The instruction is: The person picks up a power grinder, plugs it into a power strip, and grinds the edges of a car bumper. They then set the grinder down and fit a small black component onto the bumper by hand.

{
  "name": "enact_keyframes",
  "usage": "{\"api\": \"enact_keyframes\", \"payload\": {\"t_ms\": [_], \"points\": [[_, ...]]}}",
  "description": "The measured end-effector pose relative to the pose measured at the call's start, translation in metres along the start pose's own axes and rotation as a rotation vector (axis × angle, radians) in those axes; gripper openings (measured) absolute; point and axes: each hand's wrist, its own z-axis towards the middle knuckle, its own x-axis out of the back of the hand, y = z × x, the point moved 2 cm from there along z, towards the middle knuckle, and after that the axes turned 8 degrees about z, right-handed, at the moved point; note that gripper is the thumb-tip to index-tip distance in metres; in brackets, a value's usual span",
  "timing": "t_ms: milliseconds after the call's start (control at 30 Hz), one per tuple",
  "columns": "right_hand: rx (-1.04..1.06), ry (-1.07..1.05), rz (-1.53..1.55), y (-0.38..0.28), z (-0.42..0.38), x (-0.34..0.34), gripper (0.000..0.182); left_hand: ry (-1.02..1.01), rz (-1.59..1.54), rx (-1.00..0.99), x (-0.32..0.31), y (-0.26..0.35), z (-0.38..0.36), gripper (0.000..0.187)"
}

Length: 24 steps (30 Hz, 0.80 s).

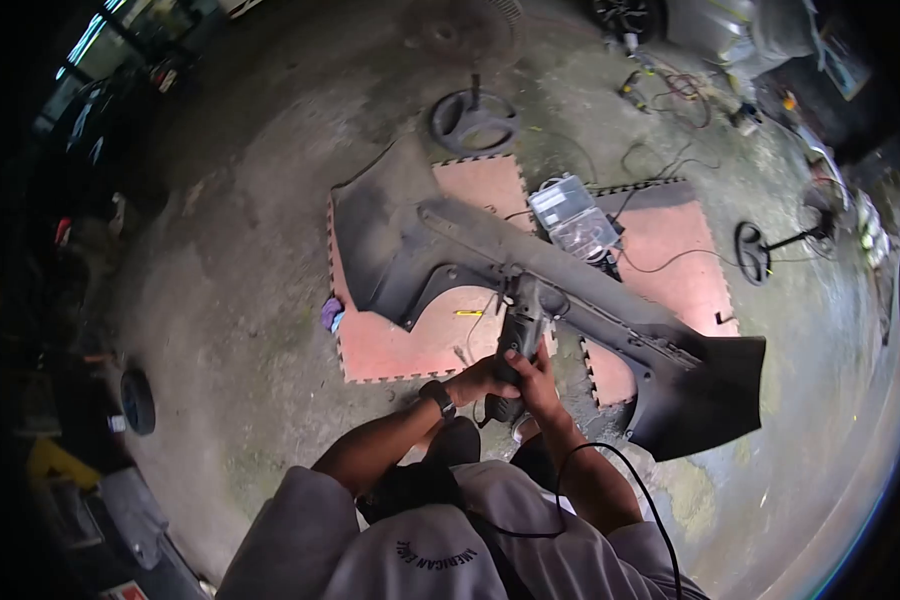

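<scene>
A black corded power tool (517, 345) is held upright in front of my body, its head end over the edge of a car bumper. My left hand (480, 381), with a watch at the wrist, is closed around the lower part of the tool's body. On the other side, my right hand (536, 378) is wrapped around it too, thumb across the front. The long, dusty dark grey bumper (570, 275) lies diagonally across pink foam mats (395, 350). A small yellow tool (468, 313) rests on the mat left of the power tool.
Beyond the bumper sits an opened clear plastic organizer box (575, 215). Fan stand bases (475, 122) rise at the back, and another round-based stand (752, 252) is at right. Cables trail over the floor. A purple cloth (331, 314) lies by the left mat edge.
</scene>
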Motion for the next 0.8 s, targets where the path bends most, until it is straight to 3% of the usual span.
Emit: {"api": "enact_keyframes", "payload": {"t_ms": [67, 133, 200, 267, 333, 400, 467, 533, 567, 633, 800], "points": [[-0.076, -0.188, -0.083, 0.021, 0.027, 0.006, 0.048, 0.310, -0.194, 0.096, 0.008, -0.050, -0.011, 0.060], [-0.075, -0.348, -0.211, 0.053, 0.042, 0.022, 0.054, 0.517, -0.481, 0.118, 0.003, -0.074, -0.028, 0.050], [-0.068, -0.447, -0.244, 0.087, 0.045, 0.054, 0.062, 0.756, -0.477, 0.126, 0.007, -0.101, -0.045, 0.044], [-0.368, -0.574, -0.116, 0.088, 0.044, 0.086, 0.061, 0.990, -0.363, 0.168, 0.029, -0.152, -0.074, 0.040], [-0.308, -0.615, -0.150, 0.127, 0.061, 0.178, 0.051, 1.188, -0.196, 0.256, 0.057, -0.195, -0.099, 0.036], [0.420, -0.741, -1.054, 0.181, 0.094, 0.311, 0.059, 1.324, -0.097, 0.366, 0.087, -0.242, -0.119, 0.033], [-0.283, -0.022, -0.991, 0.153, 0.095, 0.365, 0.055, 1.467, -0.067, 0.437, 0.121, -0.294, -0.132, 0.029], [-0.068, -0.001, -1.359, 0.169, 0.104, 0.473, 0.047, 1.474, -0.074, 0.550, 0.158, -0.356, -0.145, 0.029], [-0.125, 0.031, -1.420, 0.166, 0.107, 0.510, 0.047, 1.536, -0.071, 0.585, 0.171, -0.375, -0.141, 0.029], [-0.198, 0.103, -1.534, 0.160, 0.116, 0.552, 0.048, 1.622, -0.032, 0.681, 0.202, -0.431, -0.142, 0.033], [-0.145, 0.004, -1.683, 0.186, 0.175, 0.643, 0.055, 1.750, -0.012, 0.865, 0.267, -0.544, -0.117, 0.053]]}}
